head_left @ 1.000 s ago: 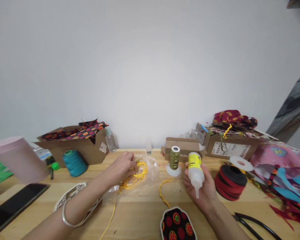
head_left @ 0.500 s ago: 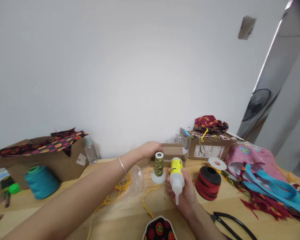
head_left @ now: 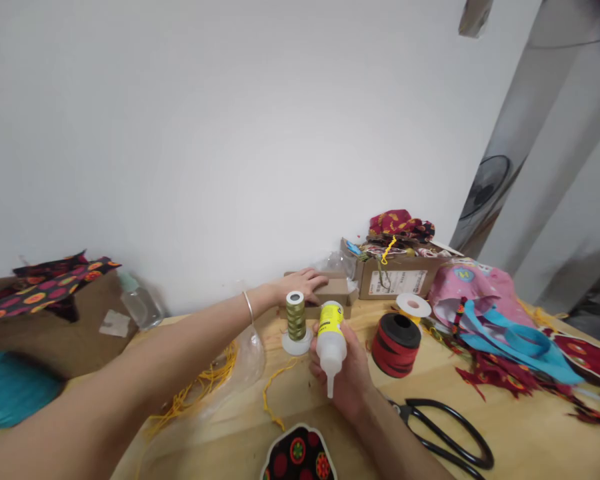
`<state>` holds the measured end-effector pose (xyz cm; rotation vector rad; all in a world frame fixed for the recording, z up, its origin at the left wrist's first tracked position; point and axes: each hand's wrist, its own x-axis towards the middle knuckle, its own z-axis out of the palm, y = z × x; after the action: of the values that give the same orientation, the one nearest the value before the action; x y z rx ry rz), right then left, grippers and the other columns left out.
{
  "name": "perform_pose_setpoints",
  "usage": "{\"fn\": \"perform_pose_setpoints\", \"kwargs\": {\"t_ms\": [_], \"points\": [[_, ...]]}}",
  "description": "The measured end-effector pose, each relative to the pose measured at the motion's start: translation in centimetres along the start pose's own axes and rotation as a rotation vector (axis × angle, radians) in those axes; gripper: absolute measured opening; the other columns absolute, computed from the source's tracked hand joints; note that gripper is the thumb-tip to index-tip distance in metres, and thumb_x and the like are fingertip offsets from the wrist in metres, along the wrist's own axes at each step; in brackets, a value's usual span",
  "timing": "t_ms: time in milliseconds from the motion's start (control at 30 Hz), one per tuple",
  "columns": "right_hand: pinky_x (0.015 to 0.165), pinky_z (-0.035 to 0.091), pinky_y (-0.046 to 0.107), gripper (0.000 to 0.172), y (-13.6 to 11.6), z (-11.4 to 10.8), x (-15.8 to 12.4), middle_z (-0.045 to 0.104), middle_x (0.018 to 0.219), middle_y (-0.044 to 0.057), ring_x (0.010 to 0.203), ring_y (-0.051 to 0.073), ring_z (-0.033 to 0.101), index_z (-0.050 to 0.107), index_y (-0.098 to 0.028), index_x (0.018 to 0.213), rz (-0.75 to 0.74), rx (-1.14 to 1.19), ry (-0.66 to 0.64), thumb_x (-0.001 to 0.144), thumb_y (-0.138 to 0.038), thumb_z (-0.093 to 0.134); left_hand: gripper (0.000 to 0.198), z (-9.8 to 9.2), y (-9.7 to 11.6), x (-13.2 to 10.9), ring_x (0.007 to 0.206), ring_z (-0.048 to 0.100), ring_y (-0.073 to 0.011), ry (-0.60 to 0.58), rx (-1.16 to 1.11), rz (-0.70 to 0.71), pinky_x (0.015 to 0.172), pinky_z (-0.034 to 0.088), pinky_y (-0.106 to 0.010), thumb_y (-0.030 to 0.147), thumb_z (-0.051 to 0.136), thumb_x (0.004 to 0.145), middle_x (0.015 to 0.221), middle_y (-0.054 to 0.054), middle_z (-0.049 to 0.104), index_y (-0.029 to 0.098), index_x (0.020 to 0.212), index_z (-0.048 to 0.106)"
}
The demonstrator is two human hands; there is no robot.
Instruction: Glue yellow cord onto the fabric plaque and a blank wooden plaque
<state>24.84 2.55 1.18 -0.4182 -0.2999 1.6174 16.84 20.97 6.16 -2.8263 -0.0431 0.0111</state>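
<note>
On the pale wooden table (head_left: 530, 427), the small flat brown cardboard box (head_left: 337, 291) lies under the left hand (head_left: 303, 281), whose fingers rest flat and unclenched on its lid. The right hand (head_left: 347, 377) has its fingers wrapped around the translucent plastic glue bottle with a yellow label (head_left: 330, 333), nozzle pointing down. The olive-green thread spool (head_left: 295, 317) stands just left of those fingers.
</note>
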Motion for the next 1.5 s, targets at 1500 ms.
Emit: {"fn": "perform_pose_setpoints", "kwargs": {"t_ms": [1500], "points": [[0.037, 0.037, 0.018, 0.035, 0.1, 0.0, -0.3, 0.062, 0.053, 0.002, 0.041, 0.009, 0.050, 0.062, -0.010, 0.077, 0.003, -0.001, -0.027, 0.067, -0.043, 0.068, 0.028, -9.1, 12.2, -10.7, 0.058, 0.057, -0.0059, 0.856, -2.533, -1.194, 0.053, 0.050, -0.013, 0.010, 0.031, 0.093, 0.071, -0.006, 0.055, 0.008, 0.078, 0.055]]}}
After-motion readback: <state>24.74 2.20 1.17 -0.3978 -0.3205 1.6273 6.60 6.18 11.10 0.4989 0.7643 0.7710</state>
